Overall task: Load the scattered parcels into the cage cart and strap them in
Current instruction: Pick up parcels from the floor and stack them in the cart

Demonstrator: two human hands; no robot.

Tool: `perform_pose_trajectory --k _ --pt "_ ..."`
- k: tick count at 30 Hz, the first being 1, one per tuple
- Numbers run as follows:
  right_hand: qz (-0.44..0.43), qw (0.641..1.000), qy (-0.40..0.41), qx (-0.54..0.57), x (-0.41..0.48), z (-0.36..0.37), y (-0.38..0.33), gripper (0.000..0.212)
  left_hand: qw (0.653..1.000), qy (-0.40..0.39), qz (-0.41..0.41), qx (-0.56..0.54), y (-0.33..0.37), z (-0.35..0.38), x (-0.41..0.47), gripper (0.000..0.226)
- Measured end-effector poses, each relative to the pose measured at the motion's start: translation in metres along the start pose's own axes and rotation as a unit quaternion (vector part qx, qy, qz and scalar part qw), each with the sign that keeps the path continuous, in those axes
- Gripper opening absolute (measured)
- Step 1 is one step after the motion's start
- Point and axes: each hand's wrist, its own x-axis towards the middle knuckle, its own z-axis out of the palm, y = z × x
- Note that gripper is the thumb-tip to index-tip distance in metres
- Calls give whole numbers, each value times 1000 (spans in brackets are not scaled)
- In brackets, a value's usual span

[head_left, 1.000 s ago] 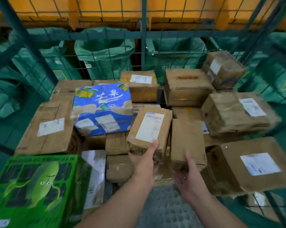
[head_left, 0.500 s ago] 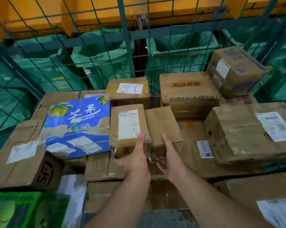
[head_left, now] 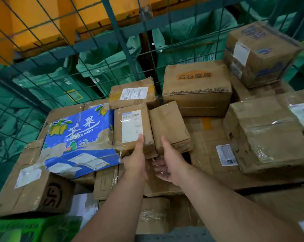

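Inside the green wire cage cart [head_left: 125, 55], brown parcels are piled up. My left hand [head_left: 136, 161] grips a small taped parcel with a white label [head_left: 132, 126], thumb on top and fingers hidden beneath. Next to it, my right hand [head_left: 170, 163] holds a plain small brown parcel [head_left: 168, 124], thumb on its near edge and blurred fingers spread below. Both parcels sit side by side on the pile, between a blue mango carton [head_left: 77, 142] and a large flat box [head_left: 208, 140].
More cartons fill the cart: one with orange print [head_left: 196, 84] at the back, a tilted one with blue print [head_left: 259, 53] at the back right, a taped one [head_left: 270, 133] at the right, an SF-marked box [head_left: 34, 187] at the left. Green sacks [head_left: 105, 62] hang behind the mesh.
Both hands carried the two small parcels up and forward onto the pile beside the blue mango carton. My view moved closer to the cart's back wall.
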Motion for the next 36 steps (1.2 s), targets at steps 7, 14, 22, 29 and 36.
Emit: perform_pose_trajectory --k 7,14,22,29,36 --pt "-196 956 210 53 2 -38 26 99 995 -60 -26 81 15 -1 -1 77" --pt "-244 955 148 -77 2 -42 32 50 989 104 79 74 30 -56 8 127" --pt "-230 939 178 -185 -8 -41 56 48 940 136 220 222 38 -100 3 90" --pt "-121 981 95 -117 -49 -54 54 58 922 77 178 334 26 -132 -33 70" --pt "-148 942 246 -176 -128 -47 161 19 883 -203 78 416 -60 -195 -113 15"
